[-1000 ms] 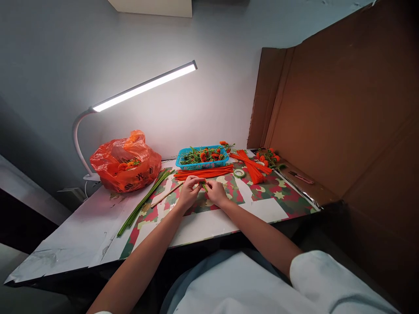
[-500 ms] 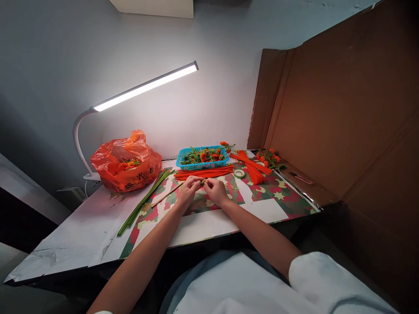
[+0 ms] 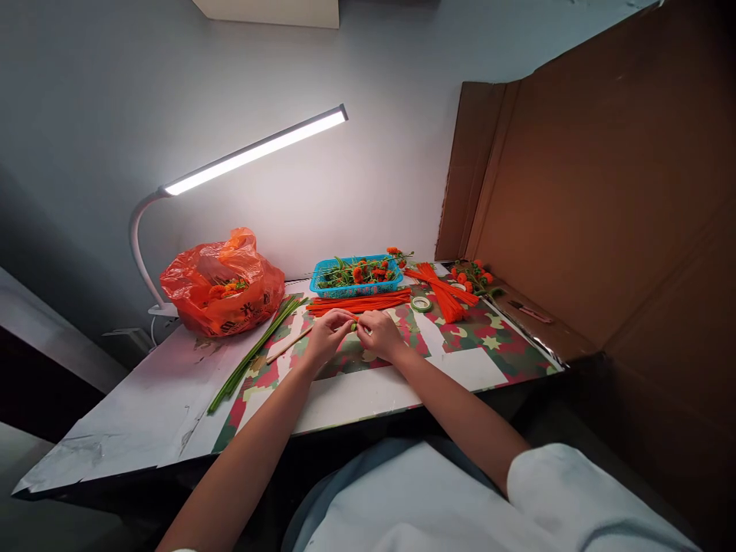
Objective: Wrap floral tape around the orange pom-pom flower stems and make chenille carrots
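Note:
My left hand (image 3: 330,337) and my right hand (image 3: 379,335) meet over the patterned mat, fingertips nearly together. Between them is a small green piece (image 3: 353,326), pinched by the fingers of both hands; its details are too small to tell. Just beyond the hands lies a row of orange-red strips (image 3: 368,302). A roll of green tape (image 3: 421,304) rests to the right of them. Left of my left hand is a thin tan stick (image 3: 287,346). Behind the strips, a blue basket (image 3: 356,291) holds orange flowers and green stems.
An orange plastic bag (image 3: 224,287) with flowers stands at the left, beside green stems (image 3: 253,356). Crossed orange bundles (image 3: 445,295), more orange flowers (image 3: 471,277) and a cutter (image 3: 530,311) are on the right. A lit lamp (image 3: 258,151) hangs above; cardboard (image 3: 598,192) walls the right.
Both hands stay together, with the fingers slightly shifted around the small piece. More of its green colour shows now. The view has moved very slightly.

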`<state>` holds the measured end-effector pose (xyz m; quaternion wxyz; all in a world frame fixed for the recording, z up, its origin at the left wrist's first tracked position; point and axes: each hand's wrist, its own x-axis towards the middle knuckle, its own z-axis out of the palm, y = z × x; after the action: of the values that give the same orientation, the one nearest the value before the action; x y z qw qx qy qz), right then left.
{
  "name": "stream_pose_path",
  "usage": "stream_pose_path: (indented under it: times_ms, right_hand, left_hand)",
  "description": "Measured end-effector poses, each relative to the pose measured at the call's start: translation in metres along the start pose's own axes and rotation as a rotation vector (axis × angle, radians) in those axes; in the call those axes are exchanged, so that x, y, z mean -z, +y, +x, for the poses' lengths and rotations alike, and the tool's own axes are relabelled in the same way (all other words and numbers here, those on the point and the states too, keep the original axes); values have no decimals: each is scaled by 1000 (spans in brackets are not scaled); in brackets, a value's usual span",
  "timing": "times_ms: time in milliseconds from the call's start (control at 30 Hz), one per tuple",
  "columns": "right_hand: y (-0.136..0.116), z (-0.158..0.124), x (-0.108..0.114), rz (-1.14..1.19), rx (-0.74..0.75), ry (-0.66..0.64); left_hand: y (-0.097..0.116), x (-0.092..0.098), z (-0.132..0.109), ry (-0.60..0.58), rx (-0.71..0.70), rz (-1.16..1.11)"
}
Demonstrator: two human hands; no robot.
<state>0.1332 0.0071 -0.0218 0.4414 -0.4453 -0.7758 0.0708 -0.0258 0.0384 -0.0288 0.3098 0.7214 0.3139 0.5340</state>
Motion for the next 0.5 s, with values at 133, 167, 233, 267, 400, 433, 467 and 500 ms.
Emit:
stream_pose_path:
  times_ms: [133,167,233,267,400,433,467,500]
  right_hand:
    - [-4,0,-7,107,-143,70]
    - [-4,0,-8,125,-169,81]
    - [-5,1,-11,164,-213,99]
    - [-5,1,-12,183,-228,105]
    - [-3,3,-11,268,-261,108]
    - [-3,3,-9,289,-271,107]
    - [-2,4,-8,309,-283,107]
    - [-1,4,-7,326,-294,109]
  left_hand:
    - [6,-8,-3,97,-44,50]
    - [8,-10,-3,111,-46,54]
    - [11,-13,-4,141,0,7]
    - [11,-14,-5,158,41,-38]
    - [5,-15,-4,178,205,-213]
    - [3,-14,-4,171,230,-239]
    - [0,-13,-4,165,257,-270]
    - [-2,-12,-3,163,282,-300]
